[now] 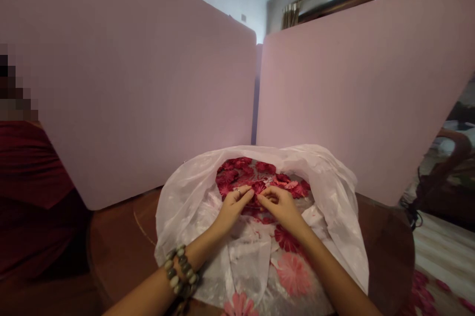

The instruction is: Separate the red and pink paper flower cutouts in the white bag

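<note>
A white plastic bag (326, 182) lies spread open on a round wooden table (122, 242). Inside it is a heap of red and pink fabric flower pieces (241, 167). My left hand (235, 204), with a ring on one finger and a beaded bracelet (181, 271) on the wrist, pinches at the red pieces in the middle of the heap. My right hand (280, 204) is right beside it, fingers curled and pinched on the same red pieces. The fingertips of both hands nearly touch. What exactly sits between the fingers is too small to make out beyond red fabric.
Two pale pink boards (129, 88) (352, 83) stand upright behind the table, meeting in a corner. A person in dark red clothing (25, 177) sits at the left. More pink flower fabric (434, 291) lies at the lower right, with a wooden chair (445, 158) beyond.
</note>
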Demonstrator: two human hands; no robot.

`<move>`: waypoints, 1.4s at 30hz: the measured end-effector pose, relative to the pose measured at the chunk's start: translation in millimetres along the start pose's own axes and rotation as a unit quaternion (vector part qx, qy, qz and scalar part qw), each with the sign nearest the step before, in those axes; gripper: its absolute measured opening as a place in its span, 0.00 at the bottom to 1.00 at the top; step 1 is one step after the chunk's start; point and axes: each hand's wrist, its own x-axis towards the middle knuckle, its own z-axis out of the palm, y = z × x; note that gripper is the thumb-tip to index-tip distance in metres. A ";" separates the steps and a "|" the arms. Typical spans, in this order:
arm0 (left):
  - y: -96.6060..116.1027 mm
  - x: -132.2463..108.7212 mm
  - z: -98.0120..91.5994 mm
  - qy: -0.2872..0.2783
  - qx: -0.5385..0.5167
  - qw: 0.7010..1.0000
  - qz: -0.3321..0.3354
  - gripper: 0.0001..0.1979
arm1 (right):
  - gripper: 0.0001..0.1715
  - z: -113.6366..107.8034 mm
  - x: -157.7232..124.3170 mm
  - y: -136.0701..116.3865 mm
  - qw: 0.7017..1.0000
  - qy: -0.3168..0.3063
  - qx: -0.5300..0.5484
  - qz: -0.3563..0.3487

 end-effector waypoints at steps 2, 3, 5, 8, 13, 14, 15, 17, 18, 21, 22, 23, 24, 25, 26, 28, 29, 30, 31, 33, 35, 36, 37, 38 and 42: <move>-2.4 0.4 -1.4 -0.011 0.047 0.998 0.035 0.14 | 0.11 1.5 0.3 3.2 1.000 -0.009 -0.002 0.005; -3.1 0.7 -2.1 -0.013 0.064 0.997 0.048 0.13 | 0.11 2.1 0.2 4.1 1.000 -0.015 -0.002 0.008; -3.4 1.2 -3.1 -0.010 0.084 0.994 0.062 0.12 | 0.11 2.6 -0.4 4.2 0.999 -0.031 -0.010 0.002; -2.4 1.7 -3.7 -0.019 0.102 0.993 0.063 0.13 | 0.12 2.5 -3.0 1.0 0.998 -0.046 -0.037 -0.031; -0.8 -0.4 -0.9 -0.028 0.021 0.999 0.021 0.11 | 0.15 4.3 -6.4 -3.8 0.998 -0.019 -0.044 -0.031; -0.1 -1.2 -0.2 -0.009 -0.002 1.000 0.017 0.10 | 0.16 5.1 -6.6 -3.9 0.999 -0.014 -0.039 -0.026; 0.9 -2.0 0.4 0.010 -0.019 1.000 0.019 0.10 | 0.17 5.7 -6.7 -4.0 0.999 -0.012 -0.032 -0.019; 3.5 -3.0 1.1 0.024 -0.030 0.999 0.032 0.10 | 0.18 6.5 -6.8 -4.5 1.000 -0.015 -0.013 -0.008; 5.0 -3.3 1.1 0.019 -0.026 0.999 0.037 0.09 | 0.19 6.5 -6.9 -5.1 1.000 -0.019 -0.003 -0.004; 8.6 -3.3 1.3 -0.002 -0.022 1.000 0.021 0.08 | 0.19 4.7 -6.6 -8.6 0.999 -0.022 0.026 0.003; 9.4 -3.3 1.5 -0.003 -0.030 1.000 0.007 0.08 | 0.19 3.7 -6.2 -9.8 0.999 -0.022 0.037 0.005; 10.1 -3.3 1.8 0.000 -0.041 0.999 -0.005 0.08 | 0.19 2.7 -5.9 -10.8 0.999 -0.022 0.048 0.005; 10.6 -3.5 2.1 0.002 -0.053 0.999 -0.014 0.09 | 0.19 1.8 -5.4 -11.6 0.998 -0.023 0.058 0.005; 11.2 -3.7 2.4 0.006 -0.062 0.998 -0.020 0.10 | 0.19 1.0 -5.1 -11.9 0.997 -0.027 0.066 0.003; 11.9 -4.0 2.7 0.011 -0.067 0.997 -0.023 0.11 | 0.20 0.5 -4.8 -11.9 0.997 -0.032 0.072 0.001; 13.7 -4.7 2.9 0.023 -0.065 0.997 -0.025 0.11 | 0.19 0.1 -4.7 -10.8 0.996 -0.047 0.078 -0.002; 14.7 -4.9 2.9 0.028 -0.061 0.997 -0.026 0.11 | 0.19 0.3 -4.9 -10.0 0.995 -0.055 0.078 -0.002; 15.6 -5.0 2.9 0.033 -0.055 0.998 -0.025 0.11 | 0.18 0.6 -5.2 -9.3 0.995 -0.062 0.076 -0.004; 16.5 -4.9 2.9 0.035 -0.051 0.998 -0.023 0.11 | 0.18 0.9 -5.7 -8.8 0.995 -0.068 0.072 -0.006; 17.5 -4.3 2.6 0.039 -0.048 0.998 -0.019 0.12 | 0.17 1.2 -7.0 -8.8 0.995 -0.078 0.055 -0.016; 16.8 -2.8 1.7 0.052 -0.047 0.998 -0.010 0.12 | 0.15 1.0 -8.3 -10.3 0.995 -0.089 0.029 -0.022; 15.7 -1.7 0.7 0.065 -0.048 0.997 -0.005 0.12 | 0.15 0.7 -8.8 -11.6 0.995 -0.098 0.015 -0.022; 14.1 -0.4 -0.6 0.084 -0.050 0.995 -0.001 0.13 | 0.14 0.4 -9.2 -12.9 0.994 -0.111 0.006 -0.020; 12.3 1.0 -2.2 0.106 -0.053 0.993 0.000 0.13 | 0.14 0.0 -9.3 -14.4 0.992 -0.127 0.002 -0.017; 5.1 6.0 -9.5 0.178 -0.061 0.982 -0.011 0.13 | 0.13 -1.9 -9.4 -19.3 0.988 -0.153 0.015 -0.016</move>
